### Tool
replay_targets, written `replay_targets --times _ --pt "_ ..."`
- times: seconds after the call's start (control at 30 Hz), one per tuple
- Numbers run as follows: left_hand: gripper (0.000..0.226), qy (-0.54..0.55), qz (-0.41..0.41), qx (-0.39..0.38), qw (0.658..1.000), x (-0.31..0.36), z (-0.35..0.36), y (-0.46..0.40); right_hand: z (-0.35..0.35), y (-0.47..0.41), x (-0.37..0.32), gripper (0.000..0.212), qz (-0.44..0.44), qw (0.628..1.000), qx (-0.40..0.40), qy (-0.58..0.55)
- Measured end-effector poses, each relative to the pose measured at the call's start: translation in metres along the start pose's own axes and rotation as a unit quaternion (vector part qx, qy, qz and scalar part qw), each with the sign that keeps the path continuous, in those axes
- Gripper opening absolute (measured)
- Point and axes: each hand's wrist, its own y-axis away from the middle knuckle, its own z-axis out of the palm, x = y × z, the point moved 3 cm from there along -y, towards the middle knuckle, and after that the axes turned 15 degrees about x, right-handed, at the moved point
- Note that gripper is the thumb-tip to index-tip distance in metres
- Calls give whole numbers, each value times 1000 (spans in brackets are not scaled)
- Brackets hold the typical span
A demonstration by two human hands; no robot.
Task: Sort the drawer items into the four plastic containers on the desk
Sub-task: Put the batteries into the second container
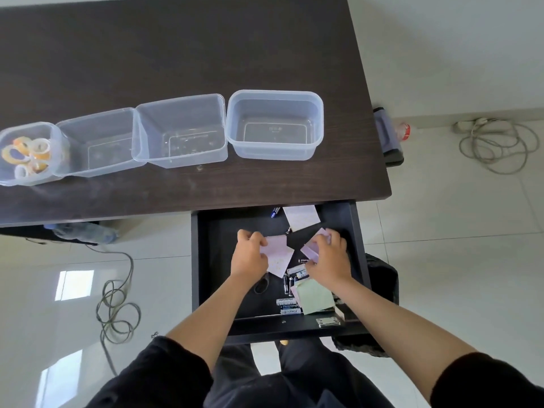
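The black drawer [203, 260] is pulled out below the dark desk [182, 54]. Inside it, my left hand [248, 256] grips a pink sticky-note pad [279, 257]. My right hand [328, 257] grips another pink sticky-note pad [312, 250]. A white pad [301, 217], a green pad [315, 295], several batteries [290, 304] and a blue pen [275, 212] also lie in the drawer. Four clear plastic containers stand in a row on the desk: the leftmost [54, 142] holds tape rolls [28, 156]; the other three [97, 169] [179, 161] [275, 154] hold nothing.
A metal clip [328, 321] rests on the drawer's front lip. Cables [117, 304] coil on the floor at the left, and a power strip with cord [494, 142] lies at the right. A black bin [382, 290] stands right of the drawer.
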Motion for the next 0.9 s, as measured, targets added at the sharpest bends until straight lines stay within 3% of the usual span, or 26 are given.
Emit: replay_targets --times 0.13,0.23,0.37,0.43,0.5,0.6,0.73,0.9 --pt "29 2 -37 21 999 -21 -13 3 -5 -17 0 42 -27 999 -16 37" --pt "36 -65 -49 50 995 -25 -17 7 -7 -18 2 40 -65 997 18 44" --pt "51 -86 25 80 993 -12 -11 12 -10 1 0 31 -196 976 90 35" --pt "69 -99 100 36 989 -1 0 13 -6 12 1 24 -245 969 26 34" --pt "87 -139 167 -44 975 10 14 13 -1 22 8 36 -232 965 -103 69" --pt "97 -229 222 -141 937 14 33 15 4 30 16 54 -209 954 -173 128" --pt "94 -310 257 -138 905 10 40 13 5 31 16 54 -159 964 -182 110" --pt "88 -310 239 -115 913 0 26 14 1 26 16 38 -106 969 -223 27"
